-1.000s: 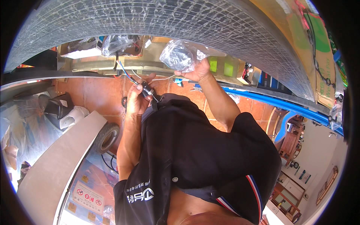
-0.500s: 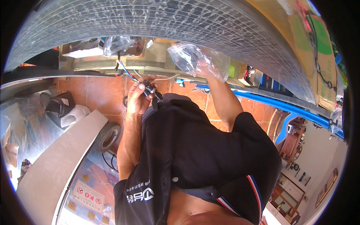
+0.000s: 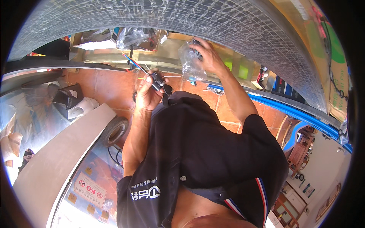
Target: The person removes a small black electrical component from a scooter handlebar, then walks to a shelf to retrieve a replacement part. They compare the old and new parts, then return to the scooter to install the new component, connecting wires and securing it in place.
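Note:
My left hand (image 3: 146,99) is closed around a black cylindrical part with wires (image 3: 156,81). Thin coloured wires (image 3: 131,60), red and blue among them, stick out from its far end. Farther off and to the right, my right hand (image 3: 210,57) has its fingers curled at a crumpled clear plastic bag (image 3: 191,62), which hangs below them above a shelf. Something small and dark shows at those fingertips; its kind cannot be made out. Where the fingers meet the bag is partly hidden.
A shelf (image 3: 171,53) with an open box (image 3: 95,45) and another plastic bag (image 3: 131,38) lies ahead. Above it runs a wide grey mesh-patterned surface (image 3: 152,15). A blue rail (image 3: 296,114) is at right; a small tyre (image 3: 115,131) stands at left on the tiled floor (image 3: 108,85).
My right hand has moved farther away, and the bag, spread over the hand before, now hangs from its fingers. My left hand still holds the wired part, slightly turned. The whole view has shifted a little.

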### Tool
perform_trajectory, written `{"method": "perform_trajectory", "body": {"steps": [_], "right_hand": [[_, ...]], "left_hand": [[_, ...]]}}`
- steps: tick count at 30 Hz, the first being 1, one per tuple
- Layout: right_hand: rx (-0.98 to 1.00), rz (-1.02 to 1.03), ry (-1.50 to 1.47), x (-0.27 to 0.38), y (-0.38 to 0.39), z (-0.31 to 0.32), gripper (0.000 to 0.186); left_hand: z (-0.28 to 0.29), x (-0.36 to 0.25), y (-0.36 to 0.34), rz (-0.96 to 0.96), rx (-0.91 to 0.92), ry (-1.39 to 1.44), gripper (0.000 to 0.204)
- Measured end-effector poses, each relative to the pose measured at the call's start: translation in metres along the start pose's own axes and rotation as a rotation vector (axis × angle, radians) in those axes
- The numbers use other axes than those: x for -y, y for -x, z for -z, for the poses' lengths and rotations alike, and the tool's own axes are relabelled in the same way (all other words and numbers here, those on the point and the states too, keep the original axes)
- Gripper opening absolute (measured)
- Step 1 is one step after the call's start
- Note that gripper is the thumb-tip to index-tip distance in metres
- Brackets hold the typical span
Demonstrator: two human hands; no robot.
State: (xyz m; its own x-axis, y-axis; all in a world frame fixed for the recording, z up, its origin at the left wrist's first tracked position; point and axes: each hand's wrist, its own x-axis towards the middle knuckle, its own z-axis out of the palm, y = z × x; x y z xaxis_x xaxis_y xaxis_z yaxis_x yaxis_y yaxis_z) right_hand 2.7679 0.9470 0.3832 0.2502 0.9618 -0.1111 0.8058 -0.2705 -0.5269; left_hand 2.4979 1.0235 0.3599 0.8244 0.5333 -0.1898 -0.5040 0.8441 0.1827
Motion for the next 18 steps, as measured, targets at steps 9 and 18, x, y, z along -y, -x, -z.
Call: {"method": "perform_trajectory", "body": {"steps": [9,18], "right_hand": [[-0.230,0.089,-0.362,0.075,0.036,0.032,0.037],[-0.216,0.325,-0.444,0.128,0.029,-0.011,0.035]], "left_hand": [[-0.018,0.001,-0.005,-0.011,-0.067,-0.058,0.039],[-0.047,0.003,0.011,-0.134,-0.114,-0.209,0.046]]}}
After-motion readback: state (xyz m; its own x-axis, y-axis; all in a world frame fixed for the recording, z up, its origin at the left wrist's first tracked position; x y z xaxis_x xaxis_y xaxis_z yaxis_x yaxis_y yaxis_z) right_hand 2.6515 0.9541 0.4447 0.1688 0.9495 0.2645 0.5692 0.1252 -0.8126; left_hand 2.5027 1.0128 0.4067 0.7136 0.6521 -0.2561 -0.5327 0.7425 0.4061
